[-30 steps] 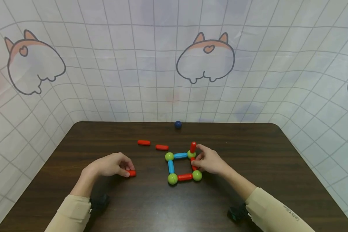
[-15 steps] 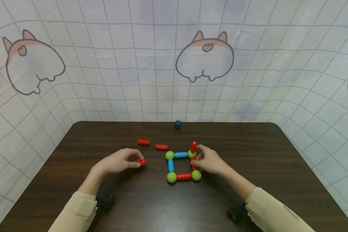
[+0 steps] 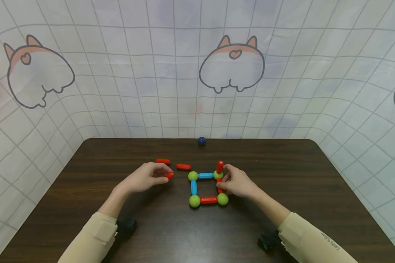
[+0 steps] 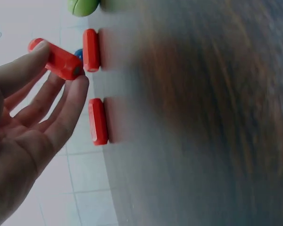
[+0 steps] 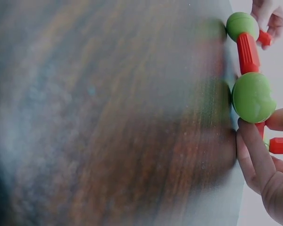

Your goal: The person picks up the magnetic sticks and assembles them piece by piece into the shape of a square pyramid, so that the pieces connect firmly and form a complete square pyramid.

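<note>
My left hand (image 3: 146,178) pinches a short red rod (image 4: 61,61) between thumb and fingers, raised off the table left of a square frame. Green balls form the frame's corners, among them the near-left ball (image 3: 194,201) and near-right ball (image 3: 222,199). A blue rod (image 3: 205,175) makes the far side, another blue rod (image 3: 194,187) the left, and a red rod (image 3: 209,200) the near side. On the right side, my right hand (image 3: 239,182) grips a red rod (image 3: 219,186), partly hidden by its fingers. An upright red rod (image 3: 220,167) stands on the far-right ball.
Two loose red rods, a left one (image 3: 163,161) and a right one (image 3: 183,167), lie beyond my left hand. A dark blue ball (image 3: 202,141) sits at the far edge of the brown table (image 3: 266,153). Behind it hangs a white checked cloth (image 3: 151,73).
My left hand has carried its red rod from the left of the table rightward and away from me, lifting it closer to the frame. My right hand has stayed in place.
</note>
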A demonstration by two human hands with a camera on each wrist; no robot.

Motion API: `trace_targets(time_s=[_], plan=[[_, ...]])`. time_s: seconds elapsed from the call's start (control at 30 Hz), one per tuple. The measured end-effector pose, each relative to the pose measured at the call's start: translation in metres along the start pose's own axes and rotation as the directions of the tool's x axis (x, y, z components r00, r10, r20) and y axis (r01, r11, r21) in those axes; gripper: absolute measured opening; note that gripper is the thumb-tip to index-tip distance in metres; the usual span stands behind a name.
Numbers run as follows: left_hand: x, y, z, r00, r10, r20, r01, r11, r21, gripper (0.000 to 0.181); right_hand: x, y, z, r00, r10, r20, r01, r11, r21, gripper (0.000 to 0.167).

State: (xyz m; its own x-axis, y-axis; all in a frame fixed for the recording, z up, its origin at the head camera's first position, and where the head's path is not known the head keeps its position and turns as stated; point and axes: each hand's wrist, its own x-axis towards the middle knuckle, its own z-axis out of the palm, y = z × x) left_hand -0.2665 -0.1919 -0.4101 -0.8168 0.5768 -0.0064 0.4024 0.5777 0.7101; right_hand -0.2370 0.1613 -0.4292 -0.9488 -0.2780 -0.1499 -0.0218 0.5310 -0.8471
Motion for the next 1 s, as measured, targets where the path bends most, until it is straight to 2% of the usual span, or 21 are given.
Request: trace_targets(time_s=[0.23, 0.63, 0.83, 1.0], plan=[[0.011, 0.003, 0.006, 0.998, 0.046, -0.036, -0.047, 0.998, -0.035, 0.023, -0.001, 0.000, 0.000, 1.000, -0.001, 0.003, 0.001, 1.000, 0.006, 0.050], [0.028, 0.011, 0.020, 0.990, 0.026, -0.141, -0.038, 0.996, -0.086, 0.025, 0.000, -0.001, 0.001, 1.000, 0.000, 0.005, -0.001, 1.000, 0.004, 0.049], [0.034, 0.013, 0.027, 0.985, 0.055, -0.164, -0.077, 0.989, -0.130, 0.025, 0.001, -0.001, 0.001, 1.000, 0.005, 0.003, -0.005, 1.000, -0.005, 0.050], [0.040, 0.016, 0.030, 0.985, 0.050, -0.168, -0.077, 0.984, -0.158, 0.024, 0.001, -0.002, 0.001, 1.000, 0.002, 0.002, -0.002, 1.000, -0.003, 0.049]])
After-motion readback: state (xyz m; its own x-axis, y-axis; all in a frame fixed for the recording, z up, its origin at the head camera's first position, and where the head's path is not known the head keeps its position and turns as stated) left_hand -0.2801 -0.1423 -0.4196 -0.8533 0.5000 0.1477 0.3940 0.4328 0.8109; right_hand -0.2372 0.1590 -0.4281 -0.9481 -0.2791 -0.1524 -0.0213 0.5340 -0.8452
